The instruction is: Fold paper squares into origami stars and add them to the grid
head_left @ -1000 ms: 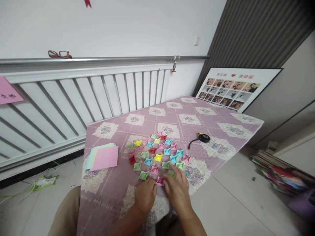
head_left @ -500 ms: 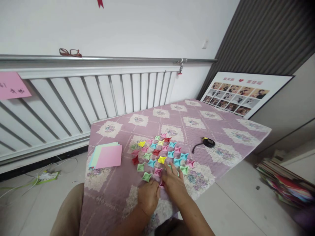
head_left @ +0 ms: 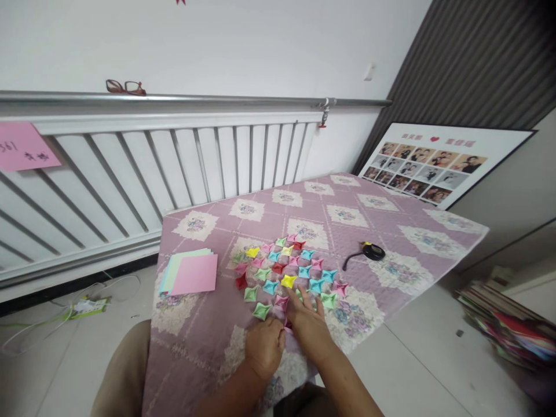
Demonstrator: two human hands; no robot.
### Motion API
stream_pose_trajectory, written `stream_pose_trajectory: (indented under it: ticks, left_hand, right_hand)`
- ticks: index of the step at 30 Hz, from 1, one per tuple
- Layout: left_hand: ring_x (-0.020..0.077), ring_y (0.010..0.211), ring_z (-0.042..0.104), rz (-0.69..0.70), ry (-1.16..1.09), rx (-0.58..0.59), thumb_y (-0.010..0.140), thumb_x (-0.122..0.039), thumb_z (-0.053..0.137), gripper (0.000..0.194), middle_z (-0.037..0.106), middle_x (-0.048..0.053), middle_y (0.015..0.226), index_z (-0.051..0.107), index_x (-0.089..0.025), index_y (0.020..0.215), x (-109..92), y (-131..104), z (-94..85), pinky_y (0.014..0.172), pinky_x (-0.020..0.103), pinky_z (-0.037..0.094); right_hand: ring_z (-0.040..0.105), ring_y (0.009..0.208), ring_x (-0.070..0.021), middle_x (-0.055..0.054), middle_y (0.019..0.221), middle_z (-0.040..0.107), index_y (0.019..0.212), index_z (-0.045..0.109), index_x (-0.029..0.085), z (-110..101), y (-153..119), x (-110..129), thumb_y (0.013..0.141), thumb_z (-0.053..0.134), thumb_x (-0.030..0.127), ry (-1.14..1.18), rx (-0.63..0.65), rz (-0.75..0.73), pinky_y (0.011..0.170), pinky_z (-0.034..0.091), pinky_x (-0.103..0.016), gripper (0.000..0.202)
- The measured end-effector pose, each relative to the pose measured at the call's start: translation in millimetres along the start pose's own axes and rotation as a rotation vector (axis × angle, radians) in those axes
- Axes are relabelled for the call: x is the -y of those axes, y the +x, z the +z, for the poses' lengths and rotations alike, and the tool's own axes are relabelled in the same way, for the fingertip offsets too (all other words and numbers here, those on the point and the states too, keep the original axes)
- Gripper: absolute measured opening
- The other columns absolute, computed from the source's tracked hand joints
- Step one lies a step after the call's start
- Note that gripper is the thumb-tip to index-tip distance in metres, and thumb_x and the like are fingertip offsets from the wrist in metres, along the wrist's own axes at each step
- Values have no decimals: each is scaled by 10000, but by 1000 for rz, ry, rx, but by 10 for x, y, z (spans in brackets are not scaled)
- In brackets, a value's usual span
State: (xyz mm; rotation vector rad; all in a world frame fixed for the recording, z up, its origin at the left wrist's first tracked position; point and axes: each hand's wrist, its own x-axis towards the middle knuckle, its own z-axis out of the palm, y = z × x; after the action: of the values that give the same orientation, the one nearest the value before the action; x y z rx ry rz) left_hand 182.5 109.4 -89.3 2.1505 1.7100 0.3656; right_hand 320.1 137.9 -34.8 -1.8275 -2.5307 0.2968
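Small folded paper stars in several colours form a diamond-shaped patch on the table, among them a yellow star (head_left: 288,281) and a green star (head_left: 261,311). At the near corner of the patch, my left hand (head_left: 264,346) is closed, its fingertips pinching the edge of a pink folded paper star (head_left: 287,326). My right hand (head_left: 307,325) lies beside it with fingers spread over the near right stars, covering some. Its thumb is largely hidden close to the pink star. Another pink star (head_left: 281,302) sits just beyond both hands.
A flowered purple cloth (head_left: 208,353) covers the table. Pastel paper squares (head_left: 195,275) lie stacked at the left, and a black tape measure (head_left: 372,251) at the right. A white radiator (head_left: 208,162) stands behind; a photo board (head_left: 438,165) leans at the back right.
The view has shifted slightly, moving the scene a little to the right. Both hands keep nearly the same pose at the near corner of the patch.
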Motion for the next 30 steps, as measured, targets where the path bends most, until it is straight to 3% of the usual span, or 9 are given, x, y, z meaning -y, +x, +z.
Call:
stream_pose_trajectory:
  ticks: [3,10,13,15,17,20,23,27,30]
  left_hand:
    - [178,883,603,0,-6,4,882,-258,456,156,648,0,957,609,-243,906,-2,2,-7,742,272,396]
    - [189,897,612,-36,-17,5,860,-262,481,154,660,-6,956,580,-259,978,-10,-6,-34,753,276,405]
    - [196,887,616,-60,-24,12,856,-269,484,170,666,-3,948,570,-272,1002,-15,-7,-36,750,281,408]
    - [204,859,622,-82,-28,14,851,-270,487,172,671,11,925,568,-265,1002,-21,-10,-32,738,286,411]
    - [209,838,625,-102,-37,9,842,-267,493,165,672,23,903,570,-250,987,-29,-16,-27,730,289,411]
    - [210,829,624,-116,-65,-9,846,-259,481,151,669,35,883,574,-227,961,-37,-29,-32,740,292,407]
    - [203,830,621,-100,-123,-29,841,-214,471,140,665,34,860,587,-216,920,-23,-51,-66,757,292,405]
    - [164,836,611,-34,-250,-45,808,-123,468,161,659,8,836,594,-212,852,60,-157,-125,762,250,407]
    - [134,787,606,9,-350,-42,811,-103,455,159,651,-7,802,577,-204,807,164,-338,-168,717,210,423]
  right_hand:
    - [98,1411,-295,-16,1524,254,1089,644,243,22,5,5,858,406,182,-1,1,-6,1072,30,-580,337]
    - [171,1398,-289,-27,1508,299,1034,644,266,-6,-94,21,815,407,99,-18,-78,11,1032,166,-602,363]
    - [240,1371,-307,-55,1443,411,899,658,251,12,-219,-57,784,480,139,16,-245,107,1009,241,-587,240]
    - [383,1288,-299,-82,1329,530,823,649,236,80,-340,-104,806,493,201,98,-418,140,983,328,-524,161]
    - [600,1004,-242,-103,1010,676,842,637,215,211,-483,-99,855,462,292,279,-535,121,861,457,-397,192]
    - [647,728,-188,-55,783,685,819,616,208,503,-688,60,882,429,390,537,-607,200,681,511,-280,269]
    - [646,695,-172,-28,761,682,831,600,210,789,-812,327,894,424,387,678,-551,231,649,510,-244,258]
    - [637,739,-186,-42,783,678,795,609,215,971,-829,616,880,432,271,539,-568,162,696,491,-276,204]
    - [630,797,-202,-50,823,678,855,637,224,985,-768,801,837,470,200,354,-552,208,720,465,-294,169]
